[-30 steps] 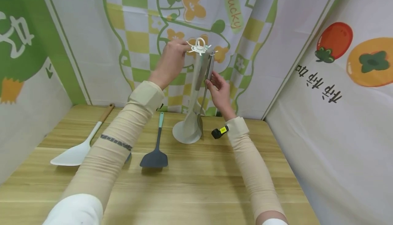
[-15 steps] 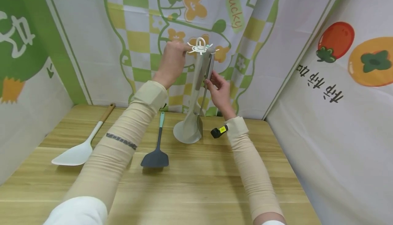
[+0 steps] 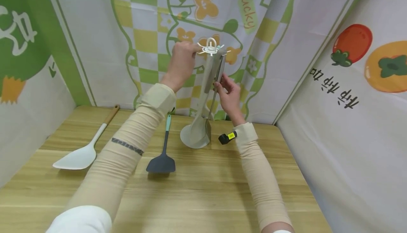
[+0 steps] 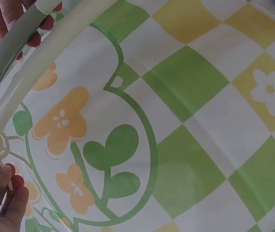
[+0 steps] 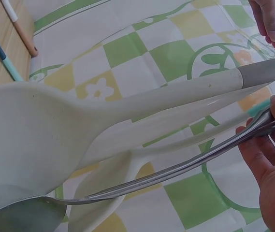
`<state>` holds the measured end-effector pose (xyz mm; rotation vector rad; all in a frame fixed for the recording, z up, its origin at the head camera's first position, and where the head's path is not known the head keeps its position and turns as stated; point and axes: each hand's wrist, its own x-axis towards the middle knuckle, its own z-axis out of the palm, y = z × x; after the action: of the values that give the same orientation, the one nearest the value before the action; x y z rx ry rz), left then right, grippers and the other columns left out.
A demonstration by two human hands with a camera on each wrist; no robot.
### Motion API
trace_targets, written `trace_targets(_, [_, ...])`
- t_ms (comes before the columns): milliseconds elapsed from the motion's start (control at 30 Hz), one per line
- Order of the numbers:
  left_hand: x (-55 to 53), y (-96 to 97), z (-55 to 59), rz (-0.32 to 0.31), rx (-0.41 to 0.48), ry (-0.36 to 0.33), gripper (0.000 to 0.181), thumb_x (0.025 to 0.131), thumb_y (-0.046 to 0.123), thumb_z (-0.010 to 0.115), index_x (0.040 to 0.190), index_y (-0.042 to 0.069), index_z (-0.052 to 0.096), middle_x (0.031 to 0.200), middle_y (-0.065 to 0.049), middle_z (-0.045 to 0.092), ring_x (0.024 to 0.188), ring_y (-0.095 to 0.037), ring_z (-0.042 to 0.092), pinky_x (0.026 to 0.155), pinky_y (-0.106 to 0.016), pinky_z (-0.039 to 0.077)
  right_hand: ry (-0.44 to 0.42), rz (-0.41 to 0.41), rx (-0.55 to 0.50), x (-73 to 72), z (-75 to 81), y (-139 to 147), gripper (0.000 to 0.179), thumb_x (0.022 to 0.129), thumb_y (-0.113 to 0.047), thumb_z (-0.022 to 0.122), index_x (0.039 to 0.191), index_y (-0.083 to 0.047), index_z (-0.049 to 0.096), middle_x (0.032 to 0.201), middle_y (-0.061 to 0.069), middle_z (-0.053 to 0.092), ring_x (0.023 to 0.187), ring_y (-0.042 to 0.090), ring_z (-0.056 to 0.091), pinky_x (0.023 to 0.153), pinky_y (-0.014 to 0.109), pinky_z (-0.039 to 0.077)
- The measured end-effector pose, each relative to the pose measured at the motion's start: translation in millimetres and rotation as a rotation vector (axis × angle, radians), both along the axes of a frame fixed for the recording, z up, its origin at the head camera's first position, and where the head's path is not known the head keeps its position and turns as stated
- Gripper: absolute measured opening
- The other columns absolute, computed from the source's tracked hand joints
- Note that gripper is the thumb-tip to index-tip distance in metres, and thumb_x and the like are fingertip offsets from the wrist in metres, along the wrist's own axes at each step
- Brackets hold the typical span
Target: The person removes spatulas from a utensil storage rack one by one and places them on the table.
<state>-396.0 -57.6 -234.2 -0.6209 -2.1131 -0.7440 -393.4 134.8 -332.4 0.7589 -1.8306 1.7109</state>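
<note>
A white utensil rack (image 3: 210, 50) with a looped top and spread hooks stands near the table's back, on a round base. My left hand (image 3: 183, 63) pinches one of its hooks from the left; the left wrist view shows thumb and fingertips (image 4: 11, 186) on it. My right hand (image 3: 229, 93) grips the handle of a long metal utensil (image 5: 166, 175) at the rack's right side. Its head is only partly visible, so its exact kind is unclear. Beside it hang a pale utensil with a broad rounded head (image 5: 31, 140) and a pale spoon-shaped utensil (image 5: 103, 186).
A white spatula with a wooden handle (image 3: 79, 157) lies on the wooden table (image 3: 190, 194) at the left. A dark spatula with a mint handle (image 3: 161, 163) lies between it and the rack. Patterned cloth (image 3: 144, 24) hangs close behind.
The head view shifts slightly, and my left forearm has moved a little to the right. The metal utensil's head looks slightly turned. Both hands keep their hold.
</note>
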Motion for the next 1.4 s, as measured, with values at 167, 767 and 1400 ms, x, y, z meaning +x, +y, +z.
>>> trace_targets(167, [2.5, 1.9, -0.6, 0.006, 0.001, -0.022, 0.023, 0.095, -0.010, 0.060, 0.103, -0.001, 0.079, 0.104, -0.019, 0.076, 0.096, -0.034, 0.072, 0.093, -0.040, 0.058, 0.015, -0.015, 0.000, 0.2, -1.8, 2, 0.043, 0.095, 0.011, 0.062, 0.136, 0.015, 0.053, 0.121, 0.038, 0.063, 0.092, 0.014, 0.069, 0.085, 0.040, 0.063])
trace_targets(767, [0.3, 2.8, -0.1, 0.009, -0.025, -0.030, 0.027, 0.095, -0.012, 0.057, 0.105, 0.001, 0.079, 0.106, -0.017, 0.076, 0.098, -0.034, 0.071, 0.094, -0.040, 0.056, -0.003, -0.029, -0.018, 0.4, 5.1, 7, 0.043, 0.095, 0.010, 0.063, 0.136, 0.015, 0.053, 0.120, 0.039, 0.063, 0.089, 0.007, 0.068, 0.079, 0.019, 0.061])
trace_targets(1400, [-0.8, -1.1, -0.5, -0.013, 0.022, -0.014, 0.026, 0.096, -0.012, 0.056, 0.104, 0.000, 0.079, 0.103, -0.019, 0.076, 0.095, -0.035, 0.073, 0.095, -0.042, 0.057, -0.005, -0.104, -0.038, 6.5, 8.0, 11, 0.044, 0.094, 0.007, 0.065, 0.136, 0.013, 0.054, 0.119, 0.036, 0.065, 0.088, 0.007, 0.067, 0.076, 0.017, 0.060])
